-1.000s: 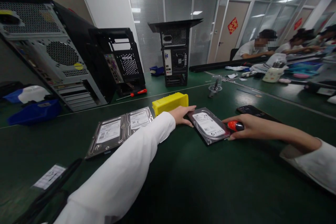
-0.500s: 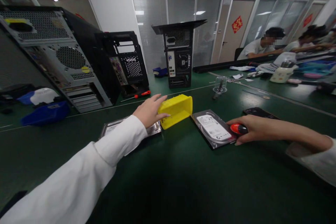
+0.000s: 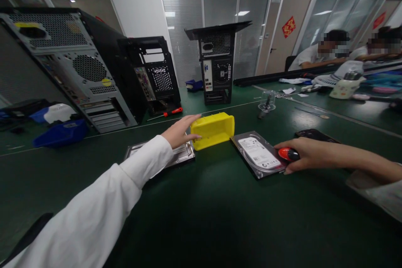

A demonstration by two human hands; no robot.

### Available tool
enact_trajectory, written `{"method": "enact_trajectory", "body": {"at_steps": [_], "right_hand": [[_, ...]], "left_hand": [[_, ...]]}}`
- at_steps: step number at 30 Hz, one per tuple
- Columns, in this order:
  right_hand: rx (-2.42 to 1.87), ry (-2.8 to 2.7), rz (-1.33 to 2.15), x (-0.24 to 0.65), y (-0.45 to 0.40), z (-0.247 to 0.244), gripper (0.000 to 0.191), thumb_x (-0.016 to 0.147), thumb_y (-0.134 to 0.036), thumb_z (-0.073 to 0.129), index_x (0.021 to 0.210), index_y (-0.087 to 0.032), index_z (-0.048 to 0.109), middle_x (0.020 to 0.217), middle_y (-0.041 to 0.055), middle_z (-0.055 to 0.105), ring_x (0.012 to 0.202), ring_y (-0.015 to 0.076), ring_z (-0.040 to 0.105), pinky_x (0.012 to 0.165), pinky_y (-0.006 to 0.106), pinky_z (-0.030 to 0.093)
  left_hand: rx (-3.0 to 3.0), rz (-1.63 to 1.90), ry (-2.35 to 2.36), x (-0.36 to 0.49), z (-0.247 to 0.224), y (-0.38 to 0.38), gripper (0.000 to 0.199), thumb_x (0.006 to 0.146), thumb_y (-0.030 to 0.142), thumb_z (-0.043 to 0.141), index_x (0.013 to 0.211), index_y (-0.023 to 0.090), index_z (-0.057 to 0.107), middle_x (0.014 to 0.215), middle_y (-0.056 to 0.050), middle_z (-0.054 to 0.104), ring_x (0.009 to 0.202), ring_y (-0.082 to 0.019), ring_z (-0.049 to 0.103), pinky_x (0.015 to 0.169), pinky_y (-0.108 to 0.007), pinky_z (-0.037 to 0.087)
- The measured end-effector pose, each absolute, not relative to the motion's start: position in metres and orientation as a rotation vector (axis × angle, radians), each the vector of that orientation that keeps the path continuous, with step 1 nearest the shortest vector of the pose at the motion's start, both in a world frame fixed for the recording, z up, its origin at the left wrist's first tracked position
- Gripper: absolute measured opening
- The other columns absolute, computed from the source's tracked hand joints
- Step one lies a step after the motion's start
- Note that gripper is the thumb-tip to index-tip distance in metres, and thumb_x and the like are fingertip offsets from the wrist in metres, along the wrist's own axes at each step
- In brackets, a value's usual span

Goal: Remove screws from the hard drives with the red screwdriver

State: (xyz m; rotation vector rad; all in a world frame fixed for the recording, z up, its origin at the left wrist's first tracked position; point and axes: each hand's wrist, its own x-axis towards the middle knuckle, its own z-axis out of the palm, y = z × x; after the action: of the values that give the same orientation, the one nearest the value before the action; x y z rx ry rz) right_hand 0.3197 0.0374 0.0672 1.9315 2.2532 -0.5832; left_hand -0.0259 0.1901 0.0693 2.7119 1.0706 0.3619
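Note:
My left hand [image 3: 181,131] is at the left end of a yellow plastic bin [image 3: 215,131], its thumb and fingers around that end. The bin lies on its side on the green table, its opening facing me. Beneath my left wrist is a hard drive [image 3: 185,155], partly covered by the sleeve. To the right, my right hand [image 3: 303,153] holds a screwdriver by its red and black handle [image 3: 288,154]. The handle is beside the right edge of a second hard drive [image 3: 259,155] with a white label. The screwdriver's shaft cannot be made out.
Computer cases stand at the left [image 3: 91,67] and back [image 3: 217,67]. A red-handled screwdriver [image 3: 173,112], a blue bin [image 3: 61,134], a clear container [image 3: 266,101] and a black part [image 3: 314,135] lie around. A person [image 3: 326,50] sits far right.
The yellow bin has tipped slightly, and its opening now faces me more. My left hand stays at its end. The whole view has shifted a little; my right hand looks nearly unchanged.

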Motion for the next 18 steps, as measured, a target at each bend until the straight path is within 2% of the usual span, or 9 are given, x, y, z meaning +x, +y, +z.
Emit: {"method": "enact_trajectory", "body": {"at_steps": [4, 7, 9, 11, 15, 18], "right_hand": [[1.908, 2.268, -0.635, 0.324, 0.038, 0.063, 0.039, 0.091, -0.036, 0.052, 0.123, -0.015, 0.047, 0.119, 0.0101, 0.049, 0.105, 0.0218, 0.052, 0.091, 0.042, 0.046], [1.933, 2.244, -0.631, 0.327, 0.037, 0.062, 0.042, 0.09, -0.037, 0.052, 0.125, -0.015, 0.045, 0.119, 0.0105, 0.049, 0.105, 0.0218, 0.052, 0.09, 0.042, 0.046], [1.957, 2.238, -0.615, 0.328, 0.036, 0.061, 0.041, 0.091, -0.038, 0.051, 0.125, -0.015, 0.045, 0.118, 0.0103, 0.049, 0.103, 0.0215, 0.052, 0.09, 0.041, 0.047], [1.959, 2.241, -0.617, 0.327, 0.035, 0.061, 0.041, 0.091, -0.038, 0.051, 0.125, -0.015, 0.045, 0.119, 0.0103, 0.049, 0.104, 0.0218, 0.052, 0.091, 0.042, 0.046], [1.963, 2.233, -0.624, 0.325, 0.035, 0.059, 0.042, 0.09, -0.037, 0.053, 0.125, -0.015, 0.045, 0.122, 0.0108, 0.048, 0.108, 0.0226, 0.05, 0.094, 0.045, 0.043], [2.009, 2.213, -0.605, 0.325, 0.034, 0.059, 0.038, 0.091, -0.036, 0.051, 0.124, -0.019, 0.046, 0.123, 0.0107, 0.047, 0.107, 0.0209, 0.05, 0.094, 0.042, 0.045]], "left_hand": [[2.659, 0.193, 1.14, -0.048, 0.071, 0.197, 0.127, 0.055, 0.063, 0.068, 0.145, 0.012, -0.006, 0.15, -0.021, 0.009, 0.138, -0.033, 0.016, 0.109, -0.041, 0.024], [2.591, 0.033, 1.266, -0.073, 0.068, 0.209, 0.132, 0.053, 0.069, 0.065, 0.144, 0.013, -0.012, 0.146, -0.025, 0.02, 0.135, -0.037, 0.023, 0.104, -0.048, 0.028], [2.545, -0.063, 1.343, -0.087, 0.064, 0.215, 0.134, 0.051, 0.07, 0.066, 0.144, 0.013, -0.012, 0.145, -0.026, 0.022, 0.134, -0.039, 0.024, 0.103, -0.052, 0.026], [2.506, -0.145, 1.391, -0.095, 0.058, 0.218, 0.126, 0.058, 0.067, 0.065, 0.145, 0.014, -0.009, 0.145, -0.024, 0.024, 0.133, -0.039, 0.026, 0.104, -0.058, 0.022], [2.489, -0.208, 1.442, -0.095, 0.049, 0.218, 0.08, 0.083, 0.054, 0.05, 0.145, 0.02, 0.013, 0.145, -0.017, 0.026, 0.131, -0.033, 0.03, 0.105, -0.058, 0.023], [2.486, -0.23, 1.51, -0.089, 0.046, 0.22, 0.066, 0.087, 0.049, 0.047, 0.141, 0.019, 0.025, 0.144, -0.015, 0.026, 0.13, -0.033, 0.031, 0.104, -0.057, 0.026]]}}
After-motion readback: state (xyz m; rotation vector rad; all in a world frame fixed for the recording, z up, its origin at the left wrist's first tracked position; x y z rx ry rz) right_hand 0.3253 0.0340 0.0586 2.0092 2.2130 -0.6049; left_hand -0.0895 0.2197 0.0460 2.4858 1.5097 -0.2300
